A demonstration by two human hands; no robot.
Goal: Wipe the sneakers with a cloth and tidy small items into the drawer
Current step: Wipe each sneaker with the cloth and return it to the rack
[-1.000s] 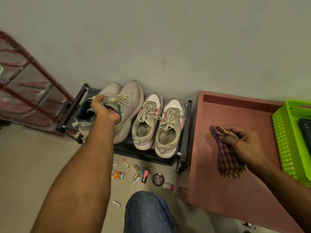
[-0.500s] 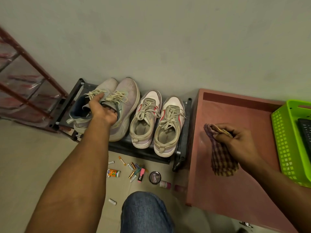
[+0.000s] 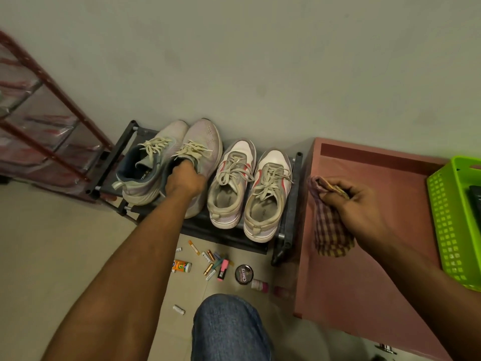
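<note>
The left hand [image 3: 185, 178] has its fingers hooked into the collar of the second grey sneaker [image 3: 200, 152] from the shoe rack's [image 3: 122, 149] left end; light and soft-sided, it should lift best by that stiffer heel opening. The right hand [image 3: 356, 204] pinches a limp checked cloth [image 3: 329, 235] over the pink cabinet top [image 3: 364, 269], near its left edge. The white-and-red pair [image 3: 250, 188] crowds it, so the open room lies toward the rack's front edge, above the scattered small items [image 3: 213, 264].
</note>
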